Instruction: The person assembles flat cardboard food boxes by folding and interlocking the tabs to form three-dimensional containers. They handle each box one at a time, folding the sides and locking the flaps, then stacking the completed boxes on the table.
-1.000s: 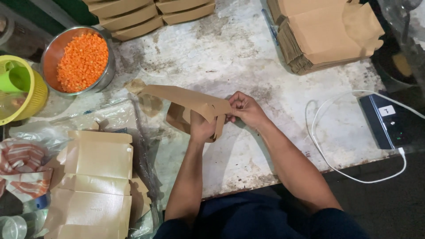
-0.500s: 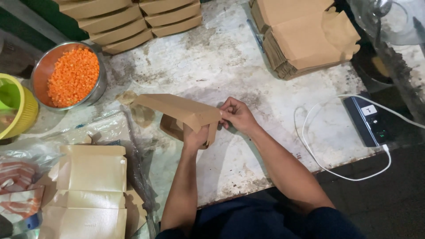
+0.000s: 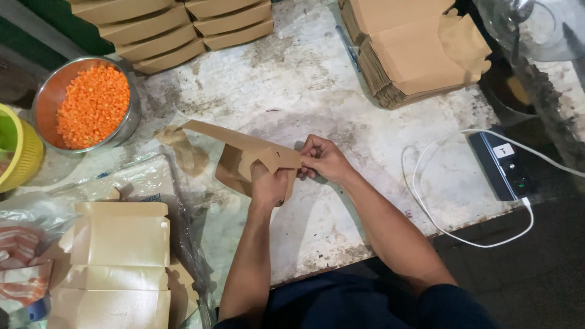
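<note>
While the brown cardboard box blank (image 3: 244, 155) is only partly folded, one long panel jutting flat toward the desk's left edge, we judge the folding well short of done: the sides and flaps are not yet locked. We hold it just above the middle of the desk (image 3: 304, 79), our left hand (image 3: 270, 183) clamped around its folded end from below and our right hand (image 3: 323, 158) pinching the corner beside it, both hands close together and touching the card.

matt brown cardboard box (image 3: 244, 155)
</note>
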